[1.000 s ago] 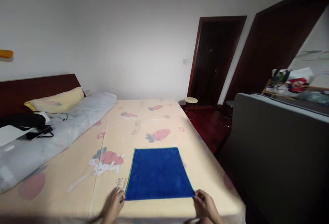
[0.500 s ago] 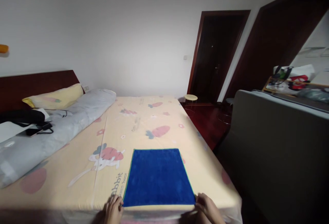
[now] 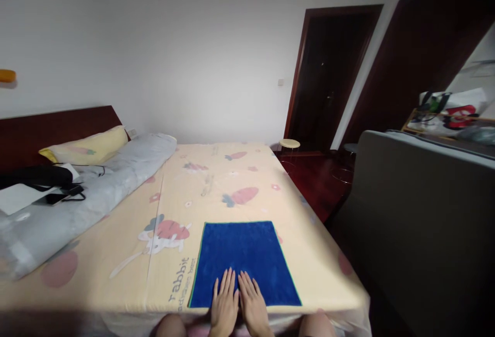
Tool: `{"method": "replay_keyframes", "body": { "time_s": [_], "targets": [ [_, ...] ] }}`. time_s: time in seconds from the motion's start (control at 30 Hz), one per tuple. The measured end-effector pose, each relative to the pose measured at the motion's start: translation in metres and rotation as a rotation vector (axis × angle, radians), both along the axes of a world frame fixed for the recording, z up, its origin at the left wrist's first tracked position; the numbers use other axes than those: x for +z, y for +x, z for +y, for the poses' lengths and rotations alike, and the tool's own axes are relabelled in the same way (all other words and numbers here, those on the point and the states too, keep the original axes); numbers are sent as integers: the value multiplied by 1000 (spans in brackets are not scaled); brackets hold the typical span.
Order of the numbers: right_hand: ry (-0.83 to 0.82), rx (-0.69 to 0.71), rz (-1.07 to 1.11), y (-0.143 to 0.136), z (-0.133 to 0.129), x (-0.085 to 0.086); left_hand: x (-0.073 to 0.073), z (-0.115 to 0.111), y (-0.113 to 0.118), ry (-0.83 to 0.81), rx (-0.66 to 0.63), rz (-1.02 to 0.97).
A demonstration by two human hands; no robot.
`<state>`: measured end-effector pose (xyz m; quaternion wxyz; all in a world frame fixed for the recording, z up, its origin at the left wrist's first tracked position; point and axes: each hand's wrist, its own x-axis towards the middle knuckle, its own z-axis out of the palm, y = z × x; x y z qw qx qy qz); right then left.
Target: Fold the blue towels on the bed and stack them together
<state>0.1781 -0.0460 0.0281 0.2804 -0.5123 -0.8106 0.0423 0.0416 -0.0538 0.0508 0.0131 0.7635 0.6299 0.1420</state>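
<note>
A blue cloth [image 3: 240, 249] with a thin green edge lies flat and spread out near the front edge of the bed [image 3: 127, 280]. My left hand [image 3: 225, 301] rests palm down on the near middle part of the cloth, fingers stretched forward. Beside it, my right hand [image 3: 252, 301] lies palm down on the same cloth, fingers also extended. The two hands are side by side, their thumbs close together. Neither one grips anything.
A rolled grey quilt [image 3: 127, 172] and a yellow pillow [image 3: 87, 146] lie on the left, with black straps and a phone [image 3: 56, 198] on top. Past the bed's right side stand a round stool [image 3: 290, 144] and a large grey panel [image 3: 417, 223].
Both hands have left the cloth's near corners and come together at its near middle, now lying flat. The cloth looks the same; the view has shifted slightly.
</note>
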Motion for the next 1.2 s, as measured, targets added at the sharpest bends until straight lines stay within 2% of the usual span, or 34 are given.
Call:
{"method": "replay_keyframes", "body": {
  "time_s": [0.07,0.17,0.27,0.37,0.43,0.5,0.63,0.73,0.8,0.9,1.03,1.1,1.2],
  "targets": [
    [92,-47,-10,27,-4,-6,-7,-7,-21,51,62,31],
    [134,-182,-68,80,-11,-10,-14,-18,-61,120,166,58],
    [92,-233,-122,125,-18,-13,-20,-28,-94,151,157,74],
    [42,-212,-139,144,-22,-15,-21,-33,-109,141,123,84],
    [42,-234,-138,139,-21,-14,-17,-32,-103,143,166,84],
    [48,-239,-132,121,-16,-8,-10,-27,-84,160,172,77],
    [42,-39,-123,55,-2,6,1,-9,-24,160,-37,59],
    [86,86,-127,18,5,7,-6,1,5,154,-90,66],
    [133,109,-153,16,4,3,-14,2,3,168,-124,100],
    [168,37,-203,47,-3,-1,-21,-5,-29,250,-163,189],
    [130,-184,-225,115,-21,-7,-18,-19,-90,385,-76,294],
    [94,-235,-230,141,-28,-12,-17,-26,-114,405,-86,322],
    [44,-271,-222,152,-30,-17,-17,-31,-127,395,-84,314]
  ]
}}
